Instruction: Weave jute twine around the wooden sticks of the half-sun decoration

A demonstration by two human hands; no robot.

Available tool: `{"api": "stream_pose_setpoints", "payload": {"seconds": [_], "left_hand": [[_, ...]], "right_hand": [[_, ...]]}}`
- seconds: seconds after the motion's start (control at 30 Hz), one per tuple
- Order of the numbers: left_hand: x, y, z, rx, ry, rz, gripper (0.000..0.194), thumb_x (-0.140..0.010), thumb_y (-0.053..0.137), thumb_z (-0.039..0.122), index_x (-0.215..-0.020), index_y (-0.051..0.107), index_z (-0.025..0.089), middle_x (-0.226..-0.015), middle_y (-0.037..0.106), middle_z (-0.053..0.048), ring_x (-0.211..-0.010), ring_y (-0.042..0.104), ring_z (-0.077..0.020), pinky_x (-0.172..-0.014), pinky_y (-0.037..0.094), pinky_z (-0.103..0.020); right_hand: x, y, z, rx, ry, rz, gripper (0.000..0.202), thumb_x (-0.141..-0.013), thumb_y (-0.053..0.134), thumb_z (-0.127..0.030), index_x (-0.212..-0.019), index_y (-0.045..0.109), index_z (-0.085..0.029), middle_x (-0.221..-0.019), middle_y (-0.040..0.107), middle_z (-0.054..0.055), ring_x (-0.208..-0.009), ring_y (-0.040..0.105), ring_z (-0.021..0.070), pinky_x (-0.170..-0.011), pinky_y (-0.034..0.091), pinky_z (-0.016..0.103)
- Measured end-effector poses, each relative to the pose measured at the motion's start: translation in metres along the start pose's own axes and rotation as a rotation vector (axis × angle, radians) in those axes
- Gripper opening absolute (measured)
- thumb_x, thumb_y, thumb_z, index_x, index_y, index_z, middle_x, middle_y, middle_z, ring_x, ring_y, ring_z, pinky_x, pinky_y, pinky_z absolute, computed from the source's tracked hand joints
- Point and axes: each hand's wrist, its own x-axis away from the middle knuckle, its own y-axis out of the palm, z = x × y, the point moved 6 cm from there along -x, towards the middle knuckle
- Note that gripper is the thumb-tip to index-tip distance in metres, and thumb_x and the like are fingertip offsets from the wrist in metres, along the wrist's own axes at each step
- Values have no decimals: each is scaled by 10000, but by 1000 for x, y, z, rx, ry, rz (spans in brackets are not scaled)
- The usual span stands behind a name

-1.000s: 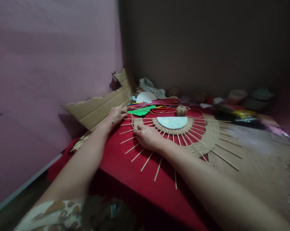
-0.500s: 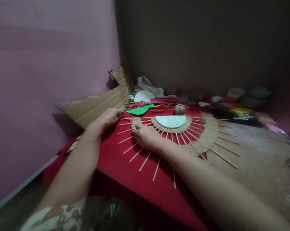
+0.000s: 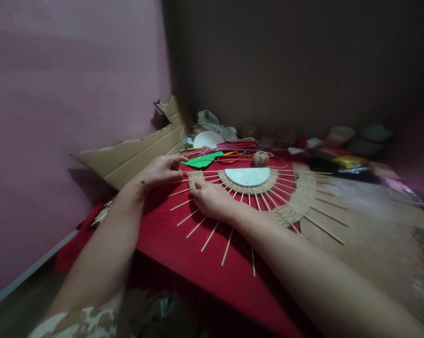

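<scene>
A half-round weaving frame of thin wooden sticks (image 3: 228, 246) fans out around a pale blue half disc (image 3: 247, 176) edged with woven twine. My right hand (image 3: 212, 199) is closed on the lower end of a small woven twine patch (image 3: 196, 177) at the left, its thumb on top and other fingers mostly hidden. Beside the left stick ends, my left hand (image 3: 162, 170) has its thumb and forefinger around a thin twine strand that is hard to make out. A wide woven twine band (image 3: 305, 197) covers the sticks on the right. The twine ball (image 3: 260, 158) lies behind the half disc.
Green sheets (image 3: 203, 160), pink strips and a white round piece (image 3: 207, 140) lie behind the frame. Torn cardboard (image 3: 137, 157) leans at the left wall. Red cloth (image 3: 162, 234) covers the table; a brown board (image 3: 370, 234) lies right. A cup (image 3: 339, 137) stands at the back.
My left hand has lifted slightly and turned, with its forefinger and thumb more spread at the stick ends. My right hand stays at the woven patch. The whole view has shifted slightly.
</scene>
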Motion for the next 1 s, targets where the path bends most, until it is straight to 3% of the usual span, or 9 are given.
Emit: {"api": "stream_pose_setpoints", "payload": {"seconds": [0.13,0.33,0.5,0.57,0.7,0.83,1.0], "left_hand": [[-2,18,21,124,93,-55,430,-655,671,323,-1046,662,146,-659,616,8,-601,551,-124,-563,425,-239],[2,21,32,176,117,-22,422,-676,662,295,-1064,651,131,-667,616,0,-593,554,-124,-580,444,-252],[6,25,42,97,229,-4,425,-731,635,299,-1134,638,161,-776,648,-16,-710,585,-133,-690,478,-252],[8,26,45,71,263,32,454,-763,617,279,-1205,603,180,-784,645,-13,-717,584,-129,-705,475,-247],[13,34,55,85,337,10,636,-790,615,245,-1395,425,199,-835,668,-18,-735,610,-135,-725,487,-248],[14,44,61,31,336,-20,697,-773,600,175,-1432,373,202,-996,691,-47,-851,647,-166,-834,495,-276],[13,56,62,18,342,-63,761,-751,565,123,-1463,304,199,-1051,690,-61,-966,651,-198,-923,479,-323]], "right_hand": [[0,0,1,-12,12,9,293,-925,406,-202,-907,693,-141,-1004,625,104,-776,564,174,-597,353,288],[0,-2,5,-158,65,48,250,-895,441,-175,-1014,660,-152,-1091,623,106,-865,587,186,-690,414,293],[-1,-10,23,-542,240,200,103,-817,545,-124,-887,614,-151,-842,647,28,-764,572,137,-716,427,265],[1,-11,33,-752,348,264,61,-794,584,-148,-855,577,-153,-749,615,-1,-681,558,119,-646,426,246],[6,-2,49,-1281,544,322,224,-783,617,-313,-922,521,-166,-581,531,-70,-449,465,80,-441,350,200],[4,3,54,-1552,516,305,260,-720,647,-349,-869,595,-143,-504,495,-79,-407,401,57,-411,294,189],[4,6,59,-1596,492,423,298,-611,728,-284,-852,629,-141,-521,526,-79,-418,392,54,-403,263,193]]}}
